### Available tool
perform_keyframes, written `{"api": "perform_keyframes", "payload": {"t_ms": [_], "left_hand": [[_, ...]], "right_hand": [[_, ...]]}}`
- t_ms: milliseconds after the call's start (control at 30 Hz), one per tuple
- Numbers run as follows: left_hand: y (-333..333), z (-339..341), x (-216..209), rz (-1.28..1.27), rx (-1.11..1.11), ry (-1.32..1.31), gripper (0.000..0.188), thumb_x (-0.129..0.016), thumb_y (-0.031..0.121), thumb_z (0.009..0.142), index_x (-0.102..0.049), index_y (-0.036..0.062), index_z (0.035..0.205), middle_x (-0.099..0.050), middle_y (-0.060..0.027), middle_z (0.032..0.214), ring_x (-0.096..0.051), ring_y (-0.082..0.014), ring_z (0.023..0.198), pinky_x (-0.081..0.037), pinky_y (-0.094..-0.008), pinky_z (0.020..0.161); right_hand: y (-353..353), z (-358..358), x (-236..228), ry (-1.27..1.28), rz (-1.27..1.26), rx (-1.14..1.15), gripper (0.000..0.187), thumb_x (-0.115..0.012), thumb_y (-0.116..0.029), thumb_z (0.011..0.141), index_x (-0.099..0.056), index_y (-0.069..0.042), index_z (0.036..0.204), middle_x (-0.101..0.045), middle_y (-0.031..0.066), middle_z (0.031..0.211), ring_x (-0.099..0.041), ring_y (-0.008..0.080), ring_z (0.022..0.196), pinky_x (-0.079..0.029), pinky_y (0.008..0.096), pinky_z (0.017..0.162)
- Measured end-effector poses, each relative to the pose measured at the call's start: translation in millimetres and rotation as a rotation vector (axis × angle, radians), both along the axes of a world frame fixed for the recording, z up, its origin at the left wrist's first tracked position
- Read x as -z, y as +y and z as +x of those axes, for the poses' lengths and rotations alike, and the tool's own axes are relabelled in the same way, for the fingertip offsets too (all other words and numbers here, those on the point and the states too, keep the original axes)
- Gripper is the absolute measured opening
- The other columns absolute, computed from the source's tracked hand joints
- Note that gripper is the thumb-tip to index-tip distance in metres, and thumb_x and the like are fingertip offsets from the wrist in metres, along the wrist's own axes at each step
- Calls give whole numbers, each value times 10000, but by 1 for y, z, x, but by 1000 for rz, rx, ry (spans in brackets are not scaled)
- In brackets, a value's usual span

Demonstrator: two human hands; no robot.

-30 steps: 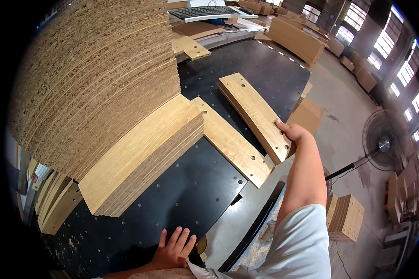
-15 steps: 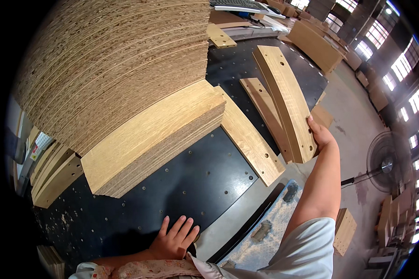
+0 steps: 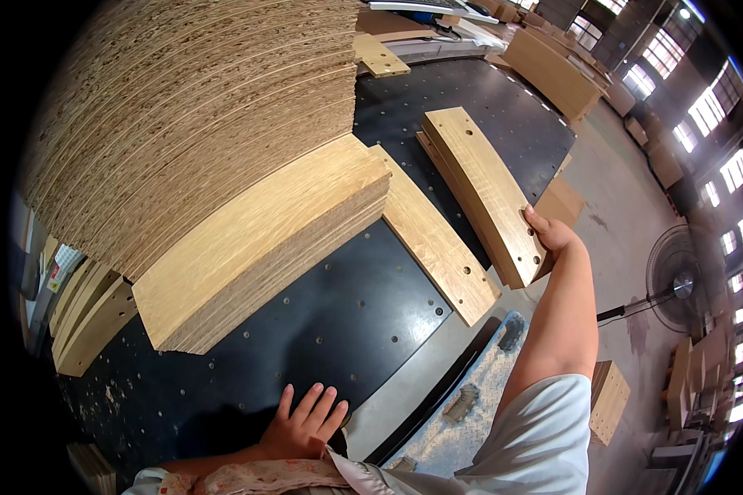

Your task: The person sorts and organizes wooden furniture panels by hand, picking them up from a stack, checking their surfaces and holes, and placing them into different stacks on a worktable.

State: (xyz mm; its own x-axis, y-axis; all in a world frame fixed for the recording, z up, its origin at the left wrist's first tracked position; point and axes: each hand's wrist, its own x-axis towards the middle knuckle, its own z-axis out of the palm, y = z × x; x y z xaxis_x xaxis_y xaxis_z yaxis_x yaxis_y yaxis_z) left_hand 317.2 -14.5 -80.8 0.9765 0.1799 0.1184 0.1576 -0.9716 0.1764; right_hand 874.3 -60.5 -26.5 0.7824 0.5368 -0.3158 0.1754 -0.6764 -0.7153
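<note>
My right hand (image 3: 558,234) grips the near end of a short stack of drilled wooden boards (image 3: 485,180), thumb on top and fingers hidden behind its right edge. Beneath the stack, mostly covered, lies another board (image 3: 442,167) on the black perforated tabletop (image 3: 330,309). My left hand (image 3: 302,426) rests with fingers spread at the table's near edge, holding nothing. Between the hands, a single drilled board (image 3: 437,239) sticks out over the table's right edge. Left of it is a pile of undrilled wood-faced boards (image 3: 264,210).
A tall stack of particleboard panels (image 3: 198,99) towers at the far left. Drilled boards (image 3: 99,322) stand on edge at the left. A worn blue step plate (image 3: 458,404) lies below the table edge. A standing fan (image 3: 677,285) and another board stack (image 3: 609,400) are on the right.
My right hand has brought the held stack down and slightly left, so it now lies over the board beneath. My left hand stays in place.
</note>
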Motion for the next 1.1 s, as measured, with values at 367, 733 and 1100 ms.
{"api": "perform_keyframes", "payload": {"t_ms": [367, 733, 1100], "left_hand": [[-3, -1, 2, 54, -2, 92, 418, -453, 353, 908, -575, 115, 1229, -462, -150, 1335, -334, -296, 1308, -246, -603, 1031], [0, 2, -1, 74, 19, 51, 425, -448, 353, 910, -560, 110, 1240, -479, -155, 1316, -358, -303, 1291, -265, -605, 1019], [-7, -4, -4, 54, -27, 18, 543, -457, 275, 828, -482, 77, 1333, -419, -177, 1407, -345, -311, 1345, -202, -580, 1073]], "right_hand": [[15, -7, -7, 4, -161, 55, 710, -633, -619, 788, -664, 36, 1058, -650, 188, 1072, -627, 266, 942, -469, 377, 854], [14, -11, -14, -352, -243, 134, 490, -607, -471, 861, -687, -6, 994, -676, 150, 1004, -630, 276, 949, -466, 388, 826], [-29, -310, 12, -554, 944, 4, 59, -574, -20, 837, -619, 2, 805, -628, 92, 795, -588, 192, 736, -462, 295, 700]]}}
